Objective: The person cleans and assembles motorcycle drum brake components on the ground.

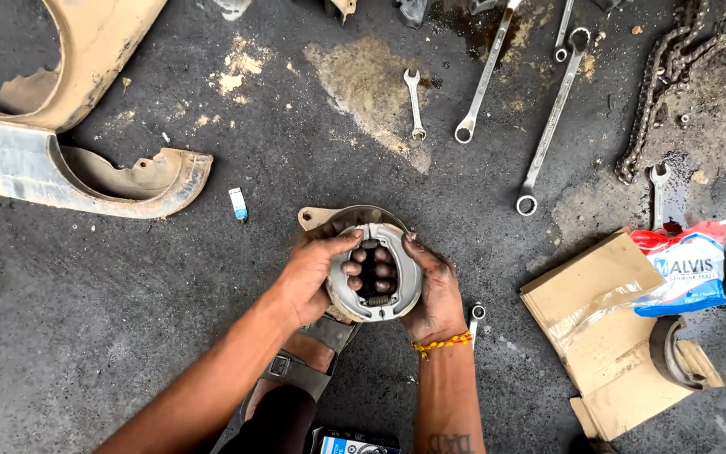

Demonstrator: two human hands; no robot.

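Both my hands hold a round grey brake shoe set [392, 252] with a spring at its lower end, resting on a metal brake drum plate [338, 215]. My left hand [317, 273] grips its left side, thumb over the top and fingers curled through the centre opening. My right hand [434, 290], greasy and with a yellow thread at the wrist, cups the right side. My sandalled foot [308, 357] is just below them on the dark oily ground.
Several spanners [548, 126] lie at the top, with a drive chain [653, 105] at the upper right. Beige body panels [69, 172] are at the left. A torn cardboard box [607, 328], a plastic packet [682, 269] and old brake shoes [674, 357] lie at the right.
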